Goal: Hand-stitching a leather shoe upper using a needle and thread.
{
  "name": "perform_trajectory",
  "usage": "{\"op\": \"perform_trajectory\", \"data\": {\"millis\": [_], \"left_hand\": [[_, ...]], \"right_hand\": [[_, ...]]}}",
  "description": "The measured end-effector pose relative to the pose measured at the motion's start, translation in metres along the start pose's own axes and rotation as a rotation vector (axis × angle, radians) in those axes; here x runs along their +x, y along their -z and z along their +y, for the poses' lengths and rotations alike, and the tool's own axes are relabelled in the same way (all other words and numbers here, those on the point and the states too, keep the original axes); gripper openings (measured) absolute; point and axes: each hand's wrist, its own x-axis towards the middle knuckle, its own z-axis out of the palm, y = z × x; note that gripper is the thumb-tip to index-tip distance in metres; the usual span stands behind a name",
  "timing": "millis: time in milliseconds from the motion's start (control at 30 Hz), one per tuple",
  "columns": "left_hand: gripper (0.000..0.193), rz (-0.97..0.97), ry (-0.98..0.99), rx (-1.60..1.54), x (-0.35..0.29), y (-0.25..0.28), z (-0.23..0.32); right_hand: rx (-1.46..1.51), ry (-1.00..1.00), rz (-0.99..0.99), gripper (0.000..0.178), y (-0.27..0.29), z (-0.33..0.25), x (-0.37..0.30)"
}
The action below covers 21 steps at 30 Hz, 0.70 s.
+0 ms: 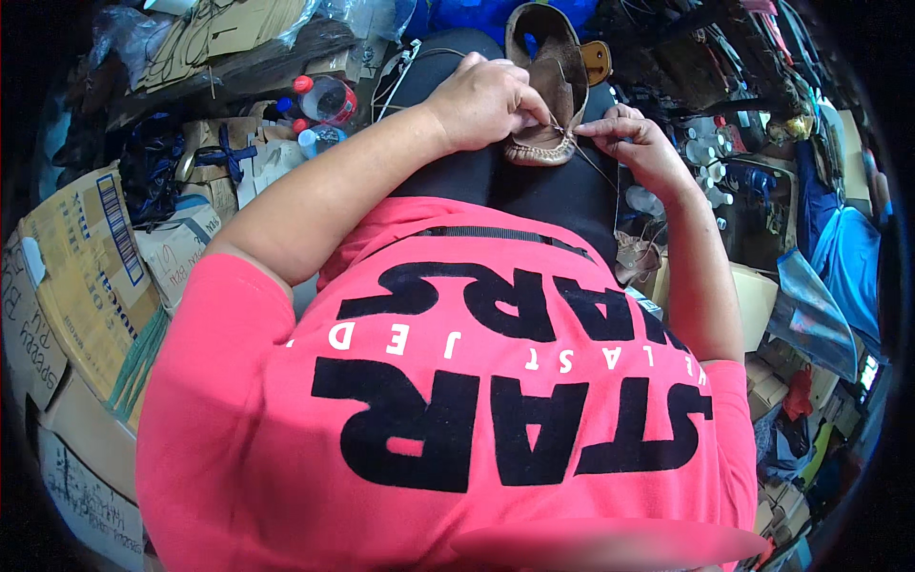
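A brown leather moccasin (536,153) lies across my dark-trousered thighs, its toe toward me, with puckered stitching around the toe. My left hand (484,103) reaches over the shoe opening, thumb and fingers pinched together just above the toe seam. Something small and thin is at those fingertips, too fine to name. On the other side, my right hand (637,145) has thumb and forefinger pinched at the shoe's right edge; what lies between them is hidden. A thin thread (593,164) trails from the seam toward my right thigh. A tan leather tab (597,62) shows beside the heel part.
Plastic bottles with red caps (327,99) lie to the left, near stacked cardboard (91,257). Small clear bottles (705,153) crowd the right side. Farther right hangs blue sheeting (848,272). Flat tan pieces (233,29) lie at the far left.
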Motion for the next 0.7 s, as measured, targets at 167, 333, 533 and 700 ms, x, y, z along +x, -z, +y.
{"op": "perform_trajectory", "data": {"millis": [167,333,533,700], "left_hand": [[0.014,-0.041,-0.156,-0.014,0.013,0.004,-0.005],[0.019,0.021,-0.136,0.117,-0.006,0.007,0.018],[0.023,0.001,0.052,0.042,-0.015,0.012,0.009],[0.023,-0.019,0.059,-0.042,-0.007,0.006,0.008]], "right_hand": [[0.014,0.01,-0.014,0.037,-0.001,-0.004,0.0],[-0.314,0.06,0.077,0.03,-0.005,-0.027,-0.015],[-0.352,0.081,0.152,0.035,-0.009,-0.034,-0.018],[-0.038,-0.036,0.11,0.031,-0.011,-0.023,-0.015]]}}
